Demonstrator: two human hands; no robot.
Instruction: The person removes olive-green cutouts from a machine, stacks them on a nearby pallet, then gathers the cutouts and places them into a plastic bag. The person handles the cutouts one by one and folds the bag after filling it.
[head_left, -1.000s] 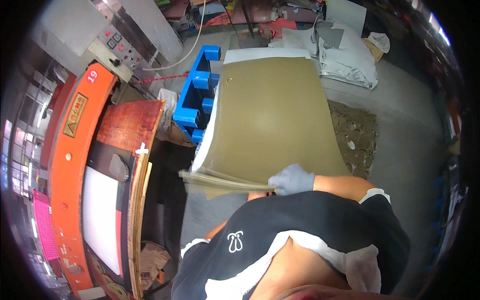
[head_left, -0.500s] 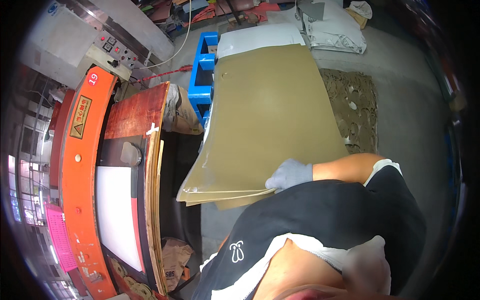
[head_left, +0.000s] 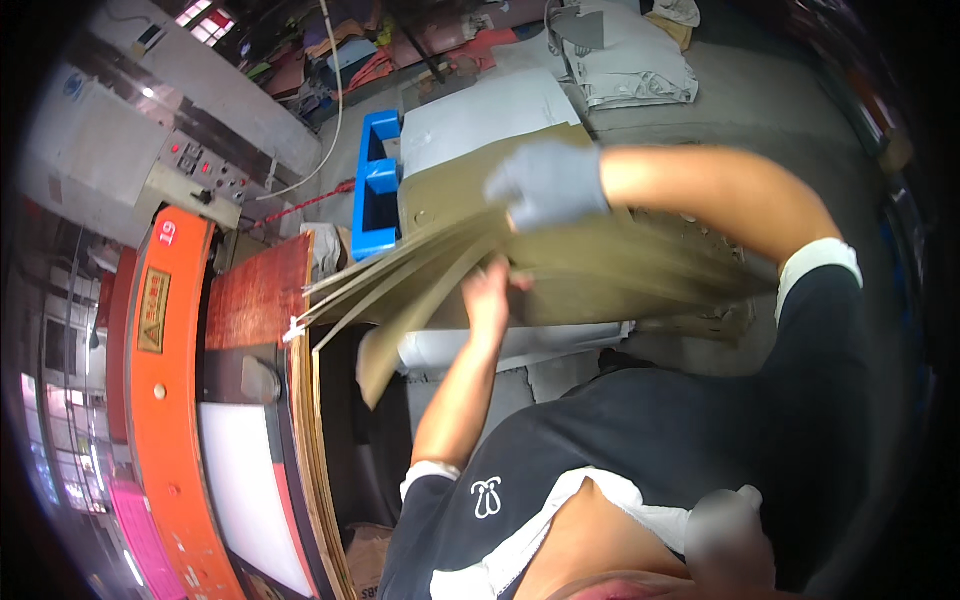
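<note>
Several thin, flexible olive-brown sheets are raised from their stack, their near edges fanned apart and smeared by motion. My right hand, in a grey knit glove, is closed over the sheets' lifted edges near the middle. Just below it, my bare left hand reaches up against the sheet edges; its fingers are blurred and partly lost among them. One sheet corner droops down to the left. Underneath the raised sheets, a pale grey-white layer shows at the near side.
To the left stands an orange machine frame with wooden boards along its side. A blue pallet lies beyond the stack's left side. White sacks rest at the back; a control panel is at upper left.
The near edges of the olive sheets have come up and away from me, bending and fanning. My gloved right hand has moved up and leftward with them; my left hand has come into view.
</note>
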